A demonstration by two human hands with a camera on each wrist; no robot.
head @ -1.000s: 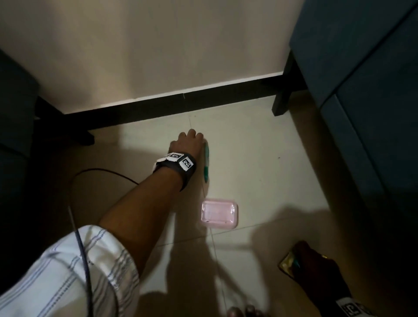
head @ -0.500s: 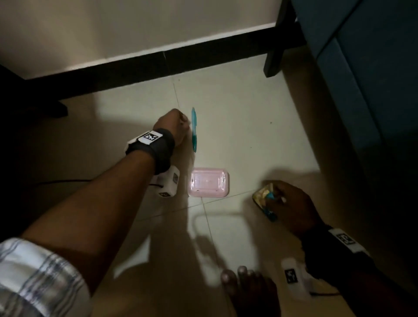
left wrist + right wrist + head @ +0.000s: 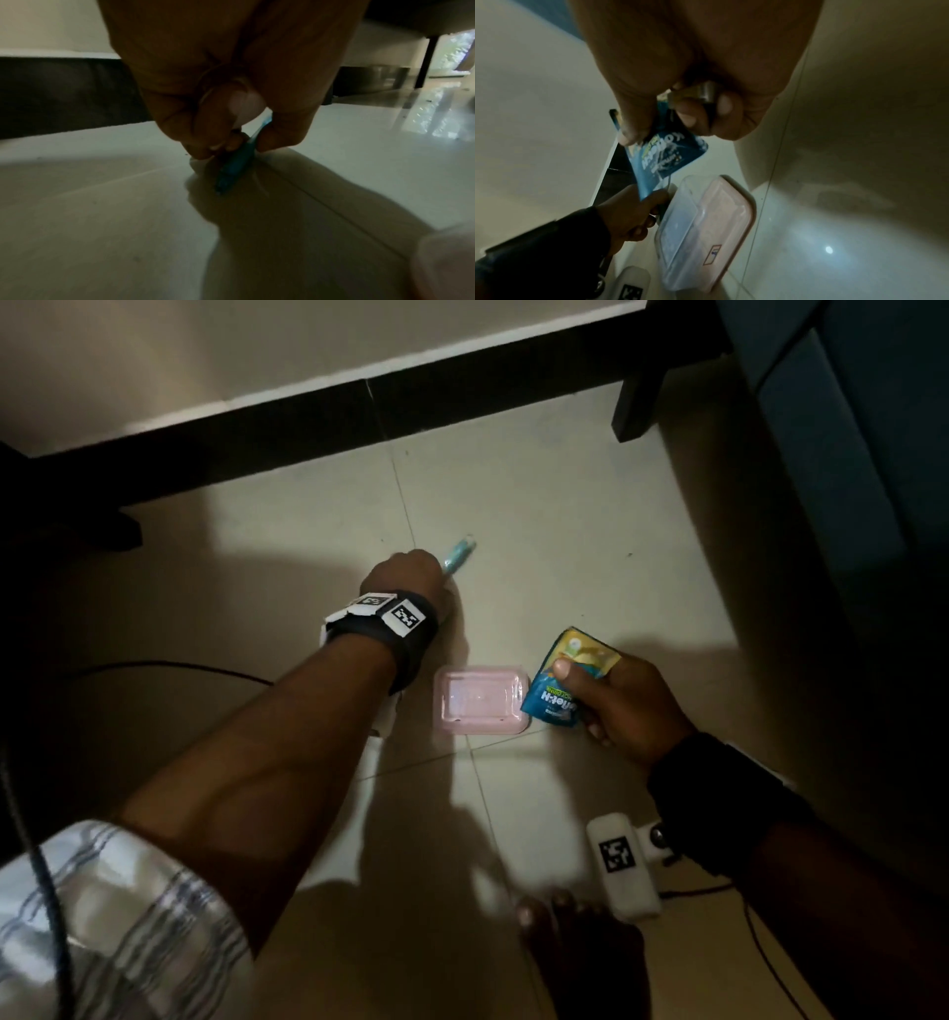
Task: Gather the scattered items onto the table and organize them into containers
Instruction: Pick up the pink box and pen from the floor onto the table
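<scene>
My left hand (image 3: 411, 580) pinches a teal toothbrush (image 3: 458, 555) just above the pale floor tiles; in the left wrist view the fingers (image 3: 280, 138) curl round the toothbrush (image 3: 236, 164) with its lower end near the floor. My right hand (image 3: 624, 706) grips a blue and yellow sachet (image 3: 562, 685), thumb on top; the right wrist view shows the sachet (image 3: 664, 160) held above the floor. A pink lidded plastic box (image 3: 480, 701) lies flat on the floor between the two hands, and the box (image 3: 706, 225) lies right of the left hand (image 3: 631, 215).
A dark skirting board (image 3: 359, 423) runs along the wall at the back. A black furniture leg (image 3: 637, 392) and a blue sofa (image 3: 847, 428) stand at the right. A black cable (image 3: 169, 666) crosses the floor at the left. My bare foot (image 3: 580, 947) is near the bottom edge.
My left hand has pulled back toward me and lifted the toothbrush, which now tilts. My right hand has come forward with the sachet, up beside the pink box.
</scene>
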